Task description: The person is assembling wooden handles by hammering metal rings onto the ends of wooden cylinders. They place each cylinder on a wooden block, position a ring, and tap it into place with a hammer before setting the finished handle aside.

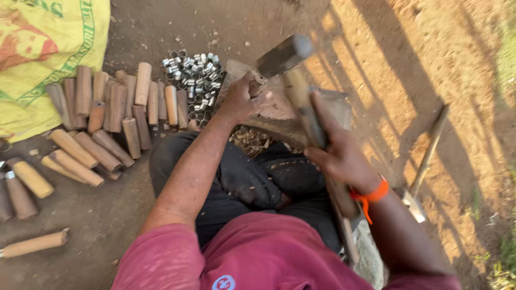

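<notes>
Currently the right hand [338, 156] has a closed grip on the hammer [293, 70], raised at upper centre of the frame; the left hand [239, 99] pinches the small wooden piece [258, 83] upright on the stone block [279, 115]. Strike squarely, likely best with fingers low, clear of the head.

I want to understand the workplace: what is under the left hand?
Under the left hand is a short wooden piece, held on a stone block. The grip hides most of the piece. Wood chips lie below the block.
</notes>
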